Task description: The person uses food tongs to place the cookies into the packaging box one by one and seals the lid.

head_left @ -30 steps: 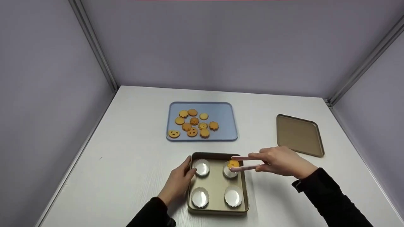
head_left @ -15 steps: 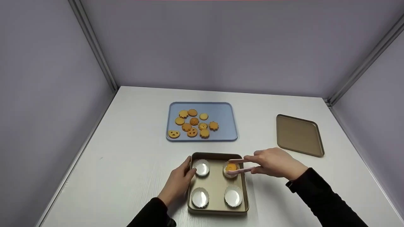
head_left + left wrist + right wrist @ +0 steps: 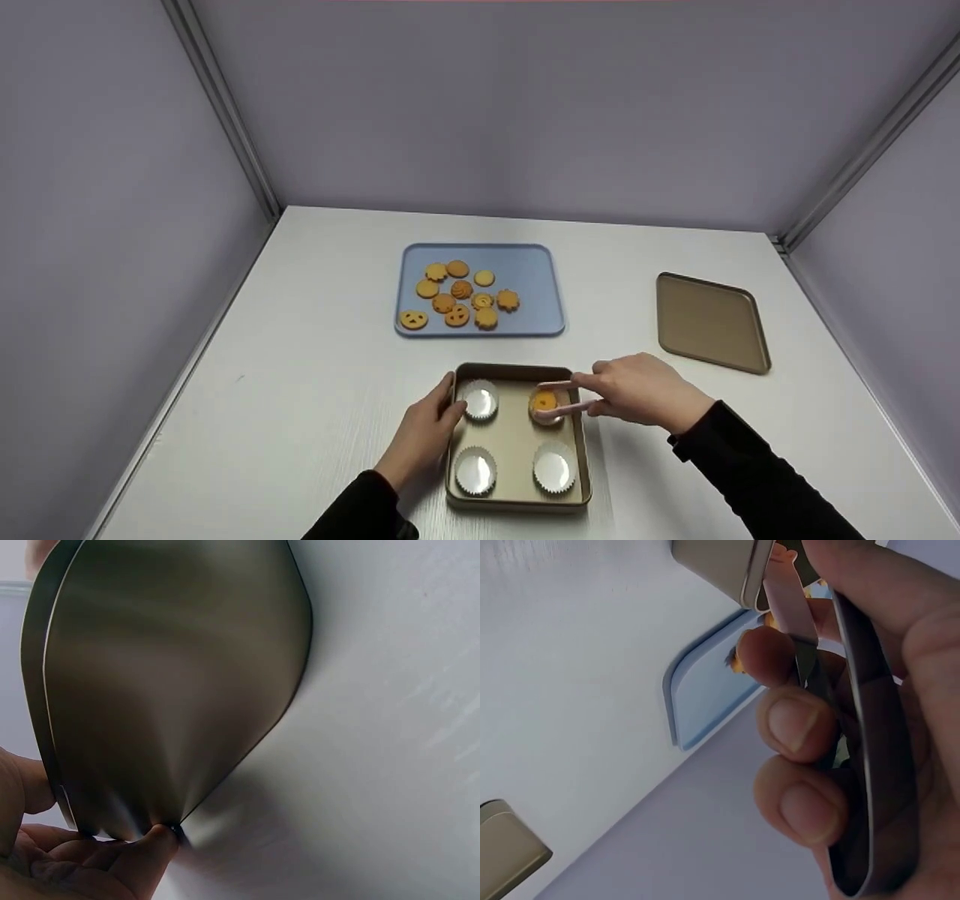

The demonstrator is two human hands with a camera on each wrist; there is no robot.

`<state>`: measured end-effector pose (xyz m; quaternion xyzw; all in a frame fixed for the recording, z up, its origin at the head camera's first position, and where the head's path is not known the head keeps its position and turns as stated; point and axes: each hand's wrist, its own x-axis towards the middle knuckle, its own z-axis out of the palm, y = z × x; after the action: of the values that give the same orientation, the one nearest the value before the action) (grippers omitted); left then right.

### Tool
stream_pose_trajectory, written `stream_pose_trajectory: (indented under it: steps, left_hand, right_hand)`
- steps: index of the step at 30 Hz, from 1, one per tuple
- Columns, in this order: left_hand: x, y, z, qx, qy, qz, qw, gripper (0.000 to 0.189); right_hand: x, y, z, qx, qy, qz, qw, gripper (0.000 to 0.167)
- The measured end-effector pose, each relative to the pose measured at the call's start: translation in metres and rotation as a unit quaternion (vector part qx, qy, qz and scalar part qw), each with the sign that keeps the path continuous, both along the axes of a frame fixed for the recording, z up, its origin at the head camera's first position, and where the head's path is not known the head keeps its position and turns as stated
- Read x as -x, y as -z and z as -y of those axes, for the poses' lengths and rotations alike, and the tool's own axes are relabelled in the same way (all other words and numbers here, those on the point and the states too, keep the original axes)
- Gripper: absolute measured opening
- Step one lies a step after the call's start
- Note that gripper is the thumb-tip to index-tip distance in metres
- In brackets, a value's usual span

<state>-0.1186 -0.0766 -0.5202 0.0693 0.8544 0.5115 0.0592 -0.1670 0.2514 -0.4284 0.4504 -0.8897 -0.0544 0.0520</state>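
Note:
With its thumb over the rim, my left hand [image 3: 424, 435] grips the left side of a gold-brown baking pan [image 3: 514, 450]. Curled fingers [image 3: 142, 862] press the pan's outer wall in the left wrist view. My right hand [image 3: 649, 394] holds metal tongs [image 3: 889, 765] with pink tips, reaching over the pan's right wall. Between the tong tips a small orange-yellow cookie [image 3: 544, 401] sits in the far right cupcake liner [image 3: 553, 422]. Whether the tips touch it, I cannot tell. Other silver liners stand at the far left [image 3: 481, 400], near left [image 3: 475, 471] and near right [image 3: 555, 467].
Behind the pan lies a blue tray [image 3: 529, 277] with several cookies [image 3: 461, 289] of varied shapes, mostly on its left side. A flat gold-brown lid or tray [image 3: 712, 322] lies at the right. Grey panels [image 3: 487, 105] enclose the white table [image 3: 315, 330].
My right hand has moved left and slightly down with the tongs, and the cookie has come down into the far right liner. The tong tips look slightly wider apart. My left hand stays put.

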Motion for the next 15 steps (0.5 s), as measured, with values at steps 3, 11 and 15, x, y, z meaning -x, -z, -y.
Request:
stream_pose_trajectory:
  steps: [3,11,15]
  left_hand:
    - [0.0005,0.0006,-0.0007,0.0,-0.004,0.002,1.0,0.06]
    - [0.0007,0.0005,-0.0013,-0.003,-0.009,0.007,0.9999,0.06]
    - [0.0005,0.0002,-0.0003,0.001,-0.005,0.009,0.9999,0.06]
  right_hand:
    - [-0.0006,0.0016,0.0031,-0.007,0.004,-0.005,1.0,0.035]
    - [-0.0006,0.0067,0.0069,-0.015,0.01,-0.013,0.9997,0.038]
    - [-0.0015,0.0067,0.0058,-0.01,0.007,-0.012,0.9999,0.041]
